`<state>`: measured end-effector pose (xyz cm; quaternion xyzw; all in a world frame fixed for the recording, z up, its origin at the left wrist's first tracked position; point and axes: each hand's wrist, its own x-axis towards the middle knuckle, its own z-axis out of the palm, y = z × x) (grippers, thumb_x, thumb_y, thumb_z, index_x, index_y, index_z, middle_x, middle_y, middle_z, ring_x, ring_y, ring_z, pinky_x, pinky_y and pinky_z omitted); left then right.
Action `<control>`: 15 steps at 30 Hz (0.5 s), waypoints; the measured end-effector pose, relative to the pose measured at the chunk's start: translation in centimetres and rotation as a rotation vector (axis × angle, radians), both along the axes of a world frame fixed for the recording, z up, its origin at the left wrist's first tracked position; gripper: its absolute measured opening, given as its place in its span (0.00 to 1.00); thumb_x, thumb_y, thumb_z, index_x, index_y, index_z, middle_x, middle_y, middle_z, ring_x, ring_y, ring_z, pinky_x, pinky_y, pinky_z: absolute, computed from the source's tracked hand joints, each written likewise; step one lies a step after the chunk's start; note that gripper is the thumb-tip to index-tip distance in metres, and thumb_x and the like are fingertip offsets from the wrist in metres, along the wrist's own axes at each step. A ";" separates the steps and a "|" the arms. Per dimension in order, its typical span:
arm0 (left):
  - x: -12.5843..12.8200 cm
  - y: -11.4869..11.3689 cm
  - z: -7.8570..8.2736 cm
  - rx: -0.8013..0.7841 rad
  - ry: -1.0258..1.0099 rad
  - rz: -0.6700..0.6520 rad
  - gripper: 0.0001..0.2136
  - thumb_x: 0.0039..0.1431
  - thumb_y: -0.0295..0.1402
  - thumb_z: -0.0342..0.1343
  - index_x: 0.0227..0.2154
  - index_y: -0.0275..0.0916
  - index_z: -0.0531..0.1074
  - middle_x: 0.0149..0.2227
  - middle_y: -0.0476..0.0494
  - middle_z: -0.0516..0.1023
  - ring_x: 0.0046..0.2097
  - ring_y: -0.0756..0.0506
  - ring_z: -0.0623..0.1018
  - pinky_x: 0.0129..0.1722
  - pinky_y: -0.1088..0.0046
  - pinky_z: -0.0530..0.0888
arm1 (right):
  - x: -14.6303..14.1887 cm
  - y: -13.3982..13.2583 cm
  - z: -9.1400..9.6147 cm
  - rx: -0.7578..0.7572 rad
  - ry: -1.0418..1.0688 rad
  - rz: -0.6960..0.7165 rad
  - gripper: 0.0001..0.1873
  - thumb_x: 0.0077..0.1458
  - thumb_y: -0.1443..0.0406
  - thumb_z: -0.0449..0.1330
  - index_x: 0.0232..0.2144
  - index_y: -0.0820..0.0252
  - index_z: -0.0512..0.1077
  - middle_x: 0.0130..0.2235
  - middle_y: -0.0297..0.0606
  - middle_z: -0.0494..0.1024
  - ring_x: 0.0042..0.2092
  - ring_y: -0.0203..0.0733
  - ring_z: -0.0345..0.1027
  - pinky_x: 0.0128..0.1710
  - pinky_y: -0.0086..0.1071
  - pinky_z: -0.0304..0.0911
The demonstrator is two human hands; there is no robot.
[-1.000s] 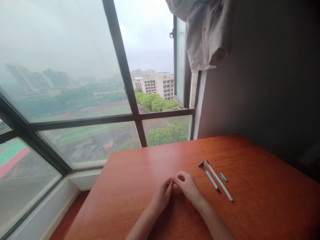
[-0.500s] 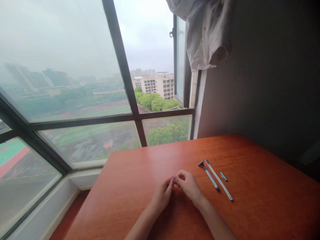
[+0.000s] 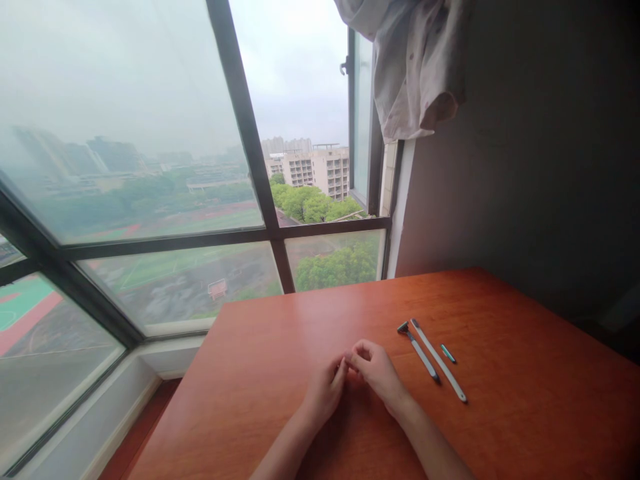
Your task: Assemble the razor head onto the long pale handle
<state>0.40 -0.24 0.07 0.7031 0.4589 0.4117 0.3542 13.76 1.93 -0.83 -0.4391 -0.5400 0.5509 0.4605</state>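
Observation:
Both my hands rest on the reddish-brown table (image 3: 500,427), fingertips touching each other near its middle. My left hand (image 3: 325,390) has its fingers curled together. My right hand (image 3: 376,371) is pinched at the fingertips; whether anything is held between them I cannot make out. Just right of my right hand lie a grey razor (image 3: 418,350) with its head pointing away, a long white stick-like handle (image 3: 440,361) beside it, and a small teal piece (image 3: 448,353) further right.
A large window (image 3: 150,167) with dark frames fills the left and far side, looking onto buildings and trees. A pale cloth (image 3: 410,67) hangs at the top by a grey wall (image 3: 525,167). The table's left edge drops to a white sill.

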 end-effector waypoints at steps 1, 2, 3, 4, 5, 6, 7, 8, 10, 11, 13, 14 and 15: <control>0.0 0.0 0.0 -0.001 -0.002 -0.001 0.19 0.65 0.38 0.43 0.29 0.35 0.76 0.24 0.48 0.73 0.27 0.49 0.69 0.35 0.76 0.69 | 0.0 0.0 0.0 0.000 0.001 0.002 0.19 0.49 0.52 0.61 0.21 0.60 0.63 0.19 0.28 0.66 0.22 0.32 0.58 0.22 0.25 0.51; 0.0 0.0 0.0 -0.001 -0.004 -0.004 0.19 0.65 0.39 0.43 0.30 0.35 0.76 0.24 0.48 0.73 0.28 0.49 0.70 0.35 0.76 0.69 | 0.0 0.0 0.0 0.000 -0.001 0.004 0.19 0.49 0.52 0.61 0.21 0.60 0.63 0.19 0.28 0.66 0.22 0.32 0.58 0.22 0.25 0.51; 0.0 0.0 0.0 -0.001 -0.005 -0.009 0.19 0.65 0.39 0.43 0.30 0.35 0.76 0.25 0.48 0.74 0.28 0.49 0.70 0.35 0.76 0.69 | 0.0 0.0 0.0 0.002 -0.004 0.005 0.19 0.50 0.52 0.61 0.21 0.60 0.63 0.19 0.28 0.66 0.22 0.32 0.58 0.22 0.25 0.52; 0.0 0.0 0.0 -0.002 -0.006 -0.012 0.19 0.65 0.39 0.42 0.31 0.35 0.76 0.25 0.48 0.74 0.28 0.49 0.70 0.35 0.76 0.69 | 0.0 0.0 0.0 0.005 -0.008 0.007 0.19 0.50 0.52 0.61 0.21 0.60 0.63 0.19 0.28 0.66 0.22 0.32 0.58 0.22 0.25 0.52; 0.0 0.0 0.0 -0.002 -0.007 -0.016 0.19 0.65 0.39 0.42 0.31 0.35 0.76 0.25 0.47 0.74 0.29 0.49 0.71 0.35 0.76 0.69 | 0.0 0.0 0.0 0.009 -0.012 0.009 0.19 0.50 0.51 0.60 0.21 0.60 0.63 0.19 0.28 0.66 0.22 0.32 0.58 0.22 0.25 0.52; -0.1 -0.1 0.1 -0.002 -0.009 -0.019 0.19 0.65 0.40 0.42 0.31 0.35 0.76 0.26 0.47 0.75 0.29 0.49 0.71 0.35 0.76 0.69 | 0.1 0.0 -0.1 0.012 -0.015 0.012 0.20 0.50 0.51 0.60 0.21 0.60 0.64 0.19 0.28 0.66 0.22 0.32 0.58 0.22 0.25 0.52; -0.1 -0.1 0.1 -0.002 -0.012 -0.023 0.20 0.65 0.40 0.42 0.31 0.35 0.76 0.26 0.47 0.75 0.29 0.48 0.71 0.36 0.75 0.69 | 0.1 0.0 -0.1 0.016 -0.017 0.016 0.20 0.50 0.51 0.60 0.21 0.60 0.64 0.19 0.28 0.66 0.22 0.32 0.58 0.22 0.25 0.52; -0.1 -0.1 0.1 -0.002 -0.015 -0.025 0.20 0.65 0.40 0.42 0.32 0.35 0.76 0.27 0.47 0.75 0.30 0.48 0.72 0.36 0.75 0.70 | 0.1 0.0 0.0 0.019 -0.019 0.019 0.20 0.50 0.50 0.60 0.21 0.60 0.64 0.19 0.29 0.66 0.22 0.32 0.58 0.22 0.25 0.53; -0.1 -0.1 0.1 -0.002 -0.018 -0.029 0.20 0.65 0.40 0.42 0.32 0.36 0.77 0.27 0.47 0.76 0.30 0.48 0.72 0.36 0.75 0.70 | 0.1 0.0 0.0 0.025 -0.027 0.021 0.21 0.50 0.50 0.60 0.22 0.60 0.64 0.20 0.29 0.66 0.22 0.32 0.58 0.22 0.26 0.53; -0.1 -0.1 0.1 -0.001 -0.017 -0.031 0.20 0.65 0.40 0.42 0.33 0.36 0.77 0.27 0.47 0.76 0.30 0.48 0.72 0.36 0.75 0.70 | 0.1 0.0 0.1 0.027 -0.032 0.022 0.21 0.50 0.49 0.60 0.22 0.60 0.64 0.20 0.29 0.66 0.22 0.32 0.58 0.22 0.26 0.54; 0.0 -0.1 0.2 -0.002 -0.014 -0.032 0.20 0.65 0.40 0.42 0.33 0.36 0.77 0.27 0.47 0.76 0.30 0.48 0.72 0.36 0.75 0.70 | 0.2 0.0 0.1 0.030 -0.039 0.023 0.22 0.49 0.48 0.59 0.22 0.60 0.64 0.20 0.29 0.67 0.22 0.32 0.59 0.22 0.26 0.54; 0.0 -0.1 0.2 -0.003 -0.015 -0.032 0.20 0.65 0.40 0.42 0.32 0.36 0.77 0.27 0.47 0.75 0.30 0.48 0.72 0.36 0.75 0.70 | 0.1 0.0 0.1 0.029 -0.040 0.022 0.22 0.49 0.48 0.59 0.22 0.60 0.64 0.20 0.29 0.67 0.22 0.32 0.59 0.22 0.26 0.54; 0.0 -0.1 0.2 -0.003 -0.016 -0.032 0.20 0.65 0.40 0.42 0.32 0.35 0.77 0.26 0.47 0.75 0.30 0.48 0.71 0.35 0.75 0.69 | 0.1 0.0 0.1 0.027 -0.039 0.021 0.22 0.49 0.48 0.59 0.22 0.60 0.64 0.19 0.29 0.67 0.22 0.32 0.59 0.22 0.26 0.54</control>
